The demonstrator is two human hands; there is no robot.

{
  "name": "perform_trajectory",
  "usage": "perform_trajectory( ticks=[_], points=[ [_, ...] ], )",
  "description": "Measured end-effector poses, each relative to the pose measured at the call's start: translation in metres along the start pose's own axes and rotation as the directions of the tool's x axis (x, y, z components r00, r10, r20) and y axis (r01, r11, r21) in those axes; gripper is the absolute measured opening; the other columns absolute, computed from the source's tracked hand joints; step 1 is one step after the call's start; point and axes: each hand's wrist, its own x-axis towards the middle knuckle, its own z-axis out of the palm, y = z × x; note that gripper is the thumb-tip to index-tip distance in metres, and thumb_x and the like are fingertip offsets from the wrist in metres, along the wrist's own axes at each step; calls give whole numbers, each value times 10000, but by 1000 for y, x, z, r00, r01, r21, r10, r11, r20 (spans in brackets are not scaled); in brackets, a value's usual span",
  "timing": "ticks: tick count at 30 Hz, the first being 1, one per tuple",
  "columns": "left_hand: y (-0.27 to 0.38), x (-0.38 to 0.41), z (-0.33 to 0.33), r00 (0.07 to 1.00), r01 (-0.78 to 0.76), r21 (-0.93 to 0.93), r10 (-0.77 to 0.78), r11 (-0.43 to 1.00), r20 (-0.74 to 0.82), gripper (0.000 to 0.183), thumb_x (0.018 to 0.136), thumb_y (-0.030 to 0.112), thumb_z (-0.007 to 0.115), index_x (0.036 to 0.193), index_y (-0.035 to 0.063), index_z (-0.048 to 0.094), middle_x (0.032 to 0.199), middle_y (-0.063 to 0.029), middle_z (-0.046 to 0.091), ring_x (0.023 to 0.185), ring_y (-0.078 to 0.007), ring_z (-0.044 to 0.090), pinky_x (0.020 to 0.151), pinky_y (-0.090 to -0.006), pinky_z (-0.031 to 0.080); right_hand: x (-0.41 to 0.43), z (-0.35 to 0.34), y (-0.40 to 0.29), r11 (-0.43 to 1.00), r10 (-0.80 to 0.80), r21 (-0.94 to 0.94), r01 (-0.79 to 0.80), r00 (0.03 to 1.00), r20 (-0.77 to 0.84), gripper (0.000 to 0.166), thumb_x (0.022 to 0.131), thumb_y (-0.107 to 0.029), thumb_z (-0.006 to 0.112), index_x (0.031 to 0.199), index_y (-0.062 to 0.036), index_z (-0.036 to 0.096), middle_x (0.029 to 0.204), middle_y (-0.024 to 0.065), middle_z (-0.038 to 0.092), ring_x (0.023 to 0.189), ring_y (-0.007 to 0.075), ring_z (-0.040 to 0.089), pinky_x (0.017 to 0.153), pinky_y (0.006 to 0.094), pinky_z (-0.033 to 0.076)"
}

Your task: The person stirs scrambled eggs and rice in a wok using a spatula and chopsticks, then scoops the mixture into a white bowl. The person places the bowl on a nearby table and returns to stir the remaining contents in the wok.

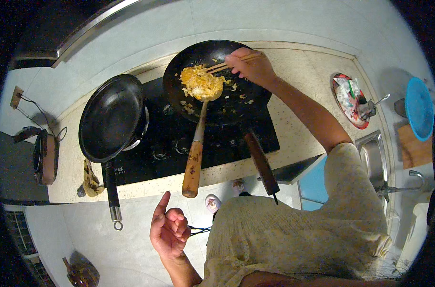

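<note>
My right hand [251, 68] holds a pair of wooden chopsticks [221, 66] over a black wok [239, 111] on the hob's right side. The chopstick tips touch cooked scrambled egg [202, 81], heaped on the head of a wooden-handled ladle or turner [193, 168]. Small egg bits lie scattered on the wok's inner surface. The utensil's handle sticks out over the counter's front edge, touched by no hand. My left hand [170, 229] is raised below that handle, holding nothing, its index finger extended and the other fingers curled.
An empty black frying pan [111, 116] sits on the hob [217, 147] at left, its handle over the edge. The wok's handle [262, 163] also juts out. A cloth [91, 179] and an electric appliance [45, 158] are further left. At right are a red-rimmed tray [335, 89], a sink [377, 158] and a blue basin [419, 107].
</note>
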Motion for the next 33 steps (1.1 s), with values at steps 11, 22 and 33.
perform_trajectory(
  ticks=[11,22,33],
  points=[
    [2,-4,-3,999,-20,-27,19,999,-39,539,836,200,403,1303,7,217,858,-156,568,452,-132,385,339,-232,342,14,10,1,984,-173,-62,165,973,-153,314,798,-382,506,710,-95,600,558,37,583,511,147,588,510,274,457],
    [2,-1,-3,998,-19,-36,16,999,-68,550,827,200,406,1302,3,210,836,-156,569,442,-129,386,325,-237,342,21,26,17,990,-89,94,103,986,-142,303,783,-385,534,789,-90,604,571,24,592,482,105,564,469,242,452],
    [3,-4,-5,994,-46,-62,40,997,-98,549,822,201,414,1295,-3,225,842,-175,571,439,-146,410,322,-238,335,33,42,4,987,-142,55,148,984,-106,267,767,-353,566,703,-96,602,582,47,587,518,159,573,504,288,447]
  ],
)
